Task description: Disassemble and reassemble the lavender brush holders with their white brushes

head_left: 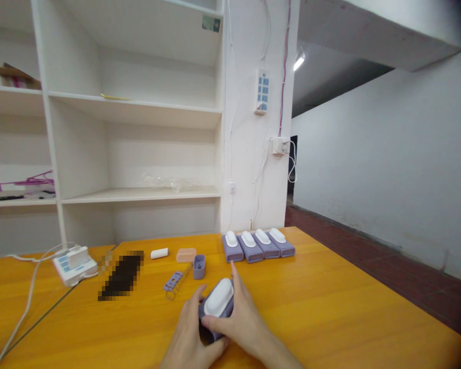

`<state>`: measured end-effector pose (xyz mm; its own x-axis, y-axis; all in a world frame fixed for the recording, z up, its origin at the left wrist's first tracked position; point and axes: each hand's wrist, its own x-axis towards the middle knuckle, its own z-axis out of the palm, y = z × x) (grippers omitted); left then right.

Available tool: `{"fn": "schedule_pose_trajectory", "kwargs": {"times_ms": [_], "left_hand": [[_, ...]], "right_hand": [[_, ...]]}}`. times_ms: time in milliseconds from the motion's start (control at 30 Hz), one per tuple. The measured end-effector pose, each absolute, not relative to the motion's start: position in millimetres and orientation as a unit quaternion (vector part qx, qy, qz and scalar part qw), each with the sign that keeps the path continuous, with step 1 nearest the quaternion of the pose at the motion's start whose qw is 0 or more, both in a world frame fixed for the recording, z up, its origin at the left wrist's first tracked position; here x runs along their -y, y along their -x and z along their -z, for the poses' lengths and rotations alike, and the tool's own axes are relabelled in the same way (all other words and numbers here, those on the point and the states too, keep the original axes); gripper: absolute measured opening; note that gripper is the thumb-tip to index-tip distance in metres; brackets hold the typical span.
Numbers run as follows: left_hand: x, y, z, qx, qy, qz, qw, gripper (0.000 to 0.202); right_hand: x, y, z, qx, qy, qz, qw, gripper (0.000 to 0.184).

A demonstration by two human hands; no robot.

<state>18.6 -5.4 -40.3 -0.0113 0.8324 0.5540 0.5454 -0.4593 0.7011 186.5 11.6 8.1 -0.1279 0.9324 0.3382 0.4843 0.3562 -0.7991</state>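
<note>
A purple plastic case with a white oval knob (pixel 219 297) on top sits between my hands, tilted, near the front of the table. My left hand (pixel 192 328) grips its left side, with the thumb under its near end. My right hand (pixel 244 318) holds the right side, thumb across the near end of the knob and index finger stretched along the far side. The fingers partly hide the lower body of the case. Just beyond lie a small purple cup-shaped part (pixel 199 266), a metal coil spring (pixel 180 284) and a flat purple plate with holes (pixel 172 281).
Several similar purple cases with white knobs (pixel 262 237) stand in a row at the back of the orange table (pixel 330 307). A pinkish block (pixel 186 254), a white cylinder (pixel 159 253) and a blurred dark object (pixel 123 274) lie left. A power strip (pixel 75 264) with cables sits further left.
</note>
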Motion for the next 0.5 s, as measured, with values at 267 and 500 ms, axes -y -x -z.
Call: {"fn": "schedule_pose_trajectory", "kwargs": {"times_ms": [267, 500], "left_hand": [[22.0, -23.7, 9.0, -0.417, -0.709, -0.569, 0.018, 0.066], [48.1, -28.3, -22.5, -0.395, -0.677, -0.62, 0.0, 0.081]], "right_hand": [[-11.7, -193.0, -14.2, 0.656, 0.411, -0.408, 0.483, 0.118], [10.7, -167.7, -29.3, 0.488, 0.212, -0.697, 0.482, 0.106]]}}
